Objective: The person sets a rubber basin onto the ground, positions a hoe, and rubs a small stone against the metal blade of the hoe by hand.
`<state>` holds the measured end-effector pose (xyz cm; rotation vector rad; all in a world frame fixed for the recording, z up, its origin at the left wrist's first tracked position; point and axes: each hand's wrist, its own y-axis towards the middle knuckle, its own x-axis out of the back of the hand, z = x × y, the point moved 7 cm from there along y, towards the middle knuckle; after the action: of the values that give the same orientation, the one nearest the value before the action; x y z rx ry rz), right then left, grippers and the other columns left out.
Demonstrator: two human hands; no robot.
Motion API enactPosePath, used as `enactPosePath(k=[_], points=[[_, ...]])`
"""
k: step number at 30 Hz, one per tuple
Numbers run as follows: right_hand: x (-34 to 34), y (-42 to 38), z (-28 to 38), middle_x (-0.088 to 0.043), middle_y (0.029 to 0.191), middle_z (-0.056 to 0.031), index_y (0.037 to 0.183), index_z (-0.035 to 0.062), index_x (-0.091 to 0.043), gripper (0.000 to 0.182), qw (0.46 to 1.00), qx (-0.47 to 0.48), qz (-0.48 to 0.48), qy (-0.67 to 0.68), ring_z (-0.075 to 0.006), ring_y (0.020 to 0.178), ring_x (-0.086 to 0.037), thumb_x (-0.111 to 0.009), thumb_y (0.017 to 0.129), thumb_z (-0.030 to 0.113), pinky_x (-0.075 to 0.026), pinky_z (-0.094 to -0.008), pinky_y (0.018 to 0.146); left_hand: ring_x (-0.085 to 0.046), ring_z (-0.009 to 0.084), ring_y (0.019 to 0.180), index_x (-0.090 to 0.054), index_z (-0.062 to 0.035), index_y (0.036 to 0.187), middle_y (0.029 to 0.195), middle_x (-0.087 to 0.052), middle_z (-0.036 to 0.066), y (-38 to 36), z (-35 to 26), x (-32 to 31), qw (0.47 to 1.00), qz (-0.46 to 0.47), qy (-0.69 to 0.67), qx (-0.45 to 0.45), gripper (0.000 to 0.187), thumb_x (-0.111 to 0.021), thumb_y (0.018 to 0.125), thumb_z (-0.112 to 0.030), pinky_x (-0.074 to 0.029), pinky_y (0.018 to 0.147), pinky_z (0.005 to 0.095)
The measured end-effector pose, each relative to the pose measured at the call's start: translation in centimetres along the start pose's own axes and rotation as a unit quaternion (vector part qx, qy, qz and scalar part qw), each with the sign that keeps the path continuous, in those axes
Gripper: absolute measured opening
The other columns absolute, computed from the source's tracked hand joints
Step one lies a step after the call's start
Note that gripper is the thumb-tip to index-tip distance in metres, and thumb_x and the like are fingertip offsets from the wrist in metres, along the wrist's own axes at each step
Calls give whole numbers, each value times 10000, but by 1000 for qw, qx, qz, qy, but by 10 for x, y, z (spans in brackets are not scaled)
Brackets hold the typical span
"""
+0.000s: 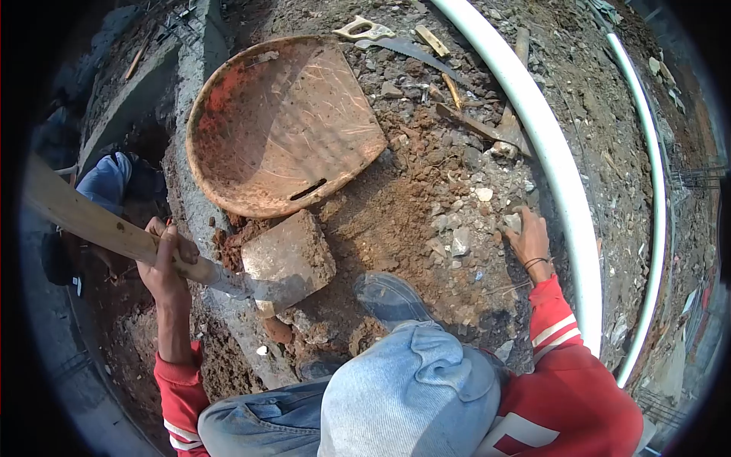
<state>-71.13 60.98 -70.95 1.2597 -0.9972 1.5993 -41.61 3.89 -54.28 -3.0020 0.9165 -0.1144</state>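
Note:
My left hand (169, 255) is closed round the wooden handle (99, 227) of a shovel at the left. The shovel's soil-smeared metal blade (288, 260) lies on the ground, against the near rim of a shallow, worn reddish pan (293, 114). That pan has a slot in its rim and only dirt marks inside. On the right, my right hand (531, 240) reaches down to the rubble, fingers closed on a small grey stone (513, 222). Loose pale stones (461, 241) and brown soil (373, 228) lie between my hands.
A thick white pipe (560, 160) curves past my right hand, with a thinner pipe (651, 167) beyond. A handsaw (415, 50) and a pick-like tool (487, 129) lie ahead. Another person's blue clothing (106, 181) shows at left. My shoe (390, 297) stands below the soil.

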Motion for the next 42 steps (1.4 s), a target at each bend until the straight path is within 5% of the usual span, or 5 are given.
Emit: enactPosePath(k=[8, 14, 21, 28, 42], points=[[-22, 26, -12, -700, 1045, -193, 1162, 72, -658, 386, 990, 36, 88, 104, -452, 898, -662, -754, 838, 259, -546, -492, 848, -514, 122, 549, -482, -87, 908, 667, -500, 18, -3, 7, -3, 1000, 6, 8, -8, 192, -670, 927, -54, -450, 561, 307], [-27, 17, 158, -611, 1050, -30, 1243, 53, -544, 301, 859, 1, 278, 430, -97, 830, -640, -608, 1019, 244, -613, -244, 561, -532, 135, 530, -508, -73, 818, 632, -529, 22, -2, 6, -23, 997, 35, 65, 9, 177, -668, 886, -41, -440, 534, 286], [-28, 0, 313, -693, 1007, -128, 1215, 73, -610, 406, 854, 237, 235, 399, -252, 918, -699, -678, 820, 7, -536, -402, 862, -560, 116, 559, -521, -47, 813, 657, -553, 16, -6, 49, -34, 984, 127, 113, 57, 156, -666, 836, 7, -447, 507, 286], [-65, -10, 385, -639, 1041, -140, 1216, 144, -619, 431, 820, 507, 136, 226, -384, 978, -638, -662, 812, -1, -532, -458, 803, -585, 105, 590, -642, -12, 776, 678, -623, 15, -11, 71, -26, 986, 154, 68, 13, 111, -705, 789, -102, -455, 545, 292], [-72, -26, 375, -706, 1010, -229, 1217, 65, -574, 439, 780, 460, 347, 243, -433, 978, -682, -724, 804, 71, -539, -469, 816, -544, 85, 556, -644, 7, 784, 642, -590, 8, 25, 66, -43, 975, 154, 143, -74, 144, -705, 810, -122, -414, 506, 284]])
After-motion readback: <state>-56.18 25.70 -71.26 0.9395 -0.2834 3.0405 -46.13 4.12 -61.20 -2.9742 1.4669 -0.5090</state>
